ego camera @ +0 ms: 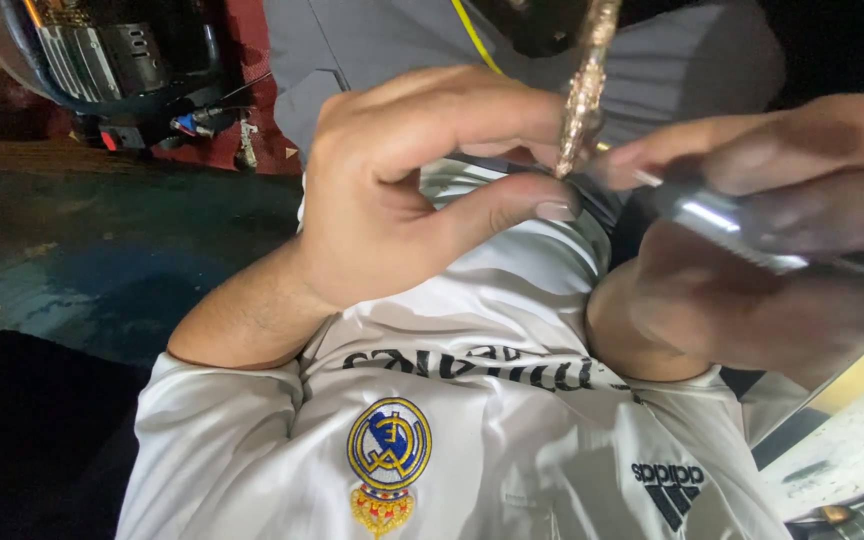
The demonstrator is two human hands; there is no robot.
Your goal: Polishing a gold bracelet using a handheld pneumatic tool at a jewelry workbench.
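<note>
Work is mid-step: the left hand [392, 190] pinches a slim, ornate gold-coloured piece [584, 95] by its lower end above the chest, while the right hand [752, 240] grips a metal tool [722, 225] whose tip meets that end, nothing yet set on the bench [852, 440].

I have a single view, from the camera on the person's head, tilted steeply down along the chest so the white shirt [472, 420] fills the lower frame. It sits very close: the left hand [402, 190] and right hand [752, 230] crowd the lens, the right one blurred, perhaps too near to focus. A dark floor [102, 260] lies at left.
</note>
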